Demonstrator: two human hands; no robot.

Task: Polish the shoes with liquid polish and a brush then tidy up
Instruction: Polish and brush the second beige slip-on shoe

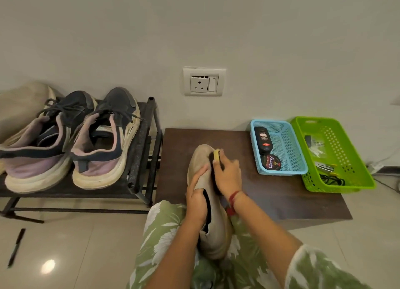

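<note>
A tan slip-on shoe (200,161) lies toe-away over my lap and the edge of a dark low table (281,193). My left hand (198,199) grips the shoe at its opening, thumb on the upper. My right hand (227,174) holds a brush (217,155) with a yellow back and dark bristles pressed against the shoe's right side near the toe. A black liquid polish bottle (263,139) and a round polish tin (271,162) lie in a light blue basket (290,150) at the table's back right.
A green basket (346,158) with cables and small items stands right of the blue one. On the left, a dark metal shoe rack (140,150) holds a pair of navy sneakers (101,143). A wall socket (203,82) is behind. A black pen (16,246) lies on the tiled floor.
</note>
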